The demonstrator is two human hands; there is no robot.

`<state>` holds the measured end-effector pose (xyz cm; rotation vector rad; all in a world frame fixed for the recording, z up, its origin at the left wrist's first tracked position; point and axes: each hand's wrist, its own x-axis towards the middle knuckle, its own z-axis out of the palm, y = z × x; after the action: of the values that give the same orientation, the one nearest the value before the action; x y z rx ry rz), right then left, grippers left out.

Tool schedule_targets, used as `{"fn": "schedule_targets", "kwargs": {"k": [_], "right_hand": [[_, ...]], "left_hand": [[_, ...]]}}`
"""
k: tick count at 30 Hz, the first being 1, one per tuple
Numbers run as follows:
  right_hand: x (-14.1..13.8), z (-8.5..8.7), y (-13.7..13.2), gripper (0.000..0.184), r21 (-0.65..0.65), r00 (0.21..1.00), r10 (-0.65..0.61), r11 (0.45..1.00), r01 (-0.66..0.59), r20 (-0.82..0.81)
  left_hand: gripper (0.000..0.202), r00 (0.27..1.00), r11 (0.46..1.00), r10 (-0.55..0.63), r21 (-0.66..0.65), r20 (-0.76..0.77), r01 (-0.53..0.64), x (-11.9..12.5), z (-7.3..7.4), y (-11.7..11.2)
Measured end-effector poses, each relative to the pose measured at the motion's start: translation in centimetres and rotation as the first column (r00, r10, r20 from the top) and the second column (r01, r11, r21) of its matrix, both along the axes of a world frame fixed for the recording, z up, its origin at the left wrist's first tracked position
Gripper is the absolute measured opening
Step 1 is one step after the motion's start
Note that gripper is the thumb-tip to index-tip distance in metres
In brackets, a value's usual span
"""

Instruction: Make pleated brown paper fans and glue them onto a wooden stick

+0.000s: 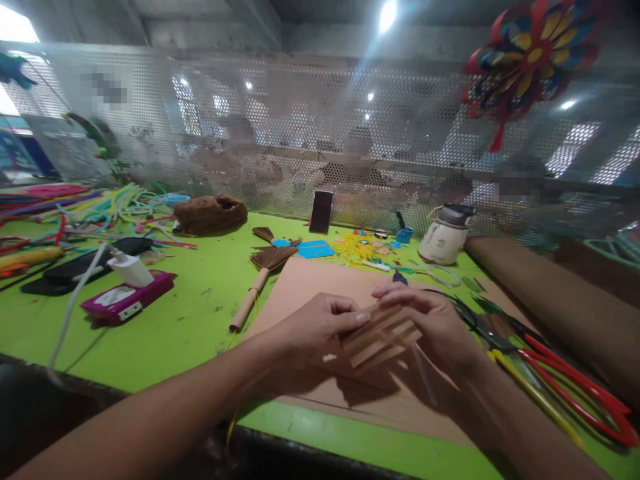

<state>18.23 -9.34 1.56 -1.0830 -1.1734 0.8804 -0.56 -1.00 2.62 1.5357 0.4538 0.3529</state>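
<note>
Both my hands meet over a brown paper sheet [310, 283] on the green table [165, 327]. My left hand [315, 327] pinches the left side of a pleated, folded piece of brown paper [375, 340]. On the right side of that same folded paper my right hand [435, 323] has its fingers closed. The folds run as several narrow strips between the two hands.
A brown paper broom [257, 283] on a stick lies left of the sheet. Further left sit a pink power bank [125, 300] with a white charger, and a black phone [80, 267]. Scissors [480, 323] and red and yellow tubes [575, 387] lie right, a white kettle [445, 237] behind, a perforated screen beyond.
</note>
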Motion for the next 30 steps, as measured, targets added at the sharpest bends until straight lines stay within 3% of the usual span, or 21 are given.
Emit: {"fn": "schedule_targets", "kwargs": {"k": [2,5,12,16,22,30], "right_hand": [[0.1,0.0,0.2,0.012,-0.094,0.986,-0.07,0.994,0.056,-0.154],[0.0,0.1,0.2,0.023,-0.174,0.952,-0.085,0.984,0.034,-0.295],[-1.2,0.4,-0.5,0.044,-0.147,0.999,0.004,0.989,-0.01,-0.041],[-0.9,0.2,-0.3,0.046,-0.136,0.997,0.01,0.991,0.0,0.072],[-0.6,0.1,-0.2,0.041,-0.109,0.995,0.009,0.994,0.002,0.097],[-0.2,-0.2,0.2,0.036,-0.055,0.999,-0.023,0.998,0.026,0.048]], "left_hand": [[0.031,0.998,0.998,0.056,-0.037,-0.007,-0.056,0.0,-0.2,0.2],[0.031,0.995,0.994,0.092,-0.059,-0.023,-0.094,0.1,-0.5,0.3],[0.031,0.993,0.995,0.099,0.023,-0.071,-0.098,0.3,-0.7,0.6],[0.032,0.989,0.991,0.118,0.077,-0.086,-0.111,0.3,-0.6,0.8],[0.026,0.987,0.984,0.16,0.085,-0.018,-0.158,0.0,-0.2,1.0],[0.023,0.979,0.957,0.202,0.209,0.015,-0.2,-0.2,-0.2,0.5]]}}
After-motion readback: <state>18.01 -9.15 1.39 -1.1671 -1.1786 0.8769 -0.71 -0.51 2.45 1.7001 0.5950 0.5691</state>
